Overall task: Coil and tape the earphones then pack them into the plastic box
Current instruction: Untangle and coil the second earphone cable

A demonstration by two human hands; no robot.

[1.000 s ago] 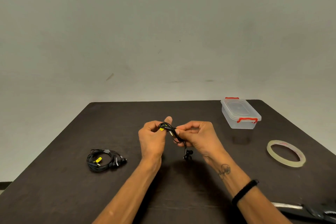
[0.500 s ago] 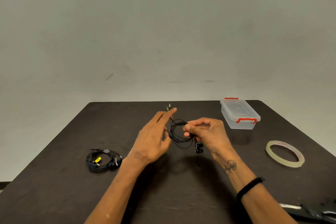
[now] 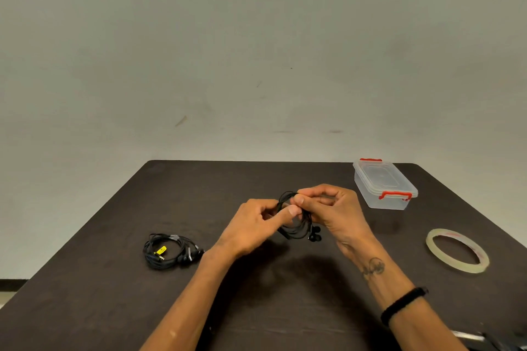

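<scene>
Above the middle of the dark table (image 3: 119, 302) I hold a black earphone coil (image 3: 296, 229) between both hands. My right hand (image 3: 333, 209) pinches the top of the loop with curled fingers, and the two earbuds hang below it. My left hand (image 3: 253, 228) grips the coil's left side, thumb pressed against the loop. The clear plastic box (image 3: 383, 184) with red clips stands shut at the back right. A roll of clear tape (image 3: 457, 251) lies flat on the right.
A second coiled black earphone set (image 3: 169, 251) with a yellow tag lies on the table to the left. Scissors (image 3: 484, 339) poke in at the bottom right corner. A bare wall rises behind the table.
My left hand, stretched forward with straight fingers half a second ago, has come back and taken hold of the coil. The loop is now wound fuller and both hands sit closer together.
</scene>
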